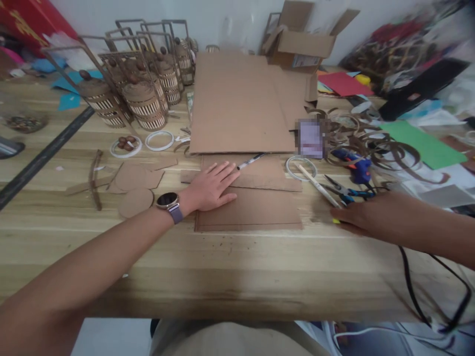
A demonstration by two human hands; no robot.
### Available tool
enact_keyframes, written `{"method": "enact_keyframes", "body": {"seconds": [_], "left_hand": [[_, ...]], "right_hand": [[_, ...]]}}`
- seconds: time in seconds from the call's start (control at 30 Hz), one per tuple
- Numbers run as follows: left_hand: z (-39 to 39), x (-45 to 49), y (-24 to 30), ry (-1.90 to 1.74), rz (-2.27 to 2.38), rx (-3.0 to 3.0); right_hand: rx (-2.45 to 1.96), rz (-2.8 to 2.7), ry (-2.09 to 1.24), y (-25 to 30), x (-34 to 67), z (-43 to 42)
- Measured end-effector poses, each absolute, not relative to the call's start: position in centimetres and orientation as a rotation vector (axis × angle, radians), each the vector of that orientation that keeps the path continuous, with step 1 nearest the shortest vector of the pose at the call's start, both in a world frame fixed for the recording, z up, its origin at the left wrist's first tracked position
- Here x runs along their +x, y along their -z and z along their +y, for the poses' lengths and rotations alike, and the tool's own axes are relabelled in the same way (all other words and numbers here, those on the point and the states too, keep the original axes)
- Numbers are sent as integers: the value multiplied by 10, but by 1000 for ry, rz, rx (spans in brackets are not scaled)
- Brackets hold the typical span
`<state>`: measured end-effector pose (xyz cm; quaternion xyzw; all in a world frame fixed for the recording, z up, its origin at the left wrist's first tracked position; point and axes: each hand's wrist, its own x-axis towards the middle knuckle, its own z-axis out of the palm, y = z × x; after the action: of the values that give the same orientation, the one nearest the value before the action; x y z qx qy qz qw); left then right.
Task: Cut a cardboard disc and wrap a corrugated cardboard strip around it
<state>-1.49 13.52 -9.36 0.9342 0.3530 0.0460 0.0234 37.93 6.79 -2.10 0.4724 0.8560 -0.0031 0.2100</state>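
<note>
My left hand (213, 187), a watch on its wrist, lies flat with fingers spread on a narrow cardboard strip (270, 183) and the cardboard sheet (256, 210) under it. A pen (252, 160) lies by its fingertips. To the right, my right hand (361, 215) is closed low over the table. A small yellow piece shows at its fingertips; what it belongs to is hidden. Beside those fingers are a pale flat stick (319, 187) and blue-handled pliers (343, 189). A blue glue gun (354, 165) lies just behind.
A large cardboard sheet (237, 104) lies behind my left hand. Several bamboo lanterns (144, 106) stand at the back left. Cardboard discs (135, 202) and tape rings (159, 141) lie at left. Curled brown strips (393, 153) and a black cable (408, 277) are at right.
</note>
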Motion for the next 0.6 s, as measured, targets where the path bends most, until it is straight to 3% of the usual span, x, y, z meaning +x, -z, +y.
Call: {"method": "enact_keyframes", "body": {"seconds": [0.27, 0.43, 0.6], "left_hand": [[142, 0, 83, -333, 1319, 2792], [117, -6, 58, -414, 1604, 2695], [50, -49, 45, -308, 1743, 2500]], "right_hand": [[1192, 2574, 279, 12, 292, 106], [1231, 2718, 88, 20, 255, 118], [1476, 2695, -132, 21, 292, 80]]}}
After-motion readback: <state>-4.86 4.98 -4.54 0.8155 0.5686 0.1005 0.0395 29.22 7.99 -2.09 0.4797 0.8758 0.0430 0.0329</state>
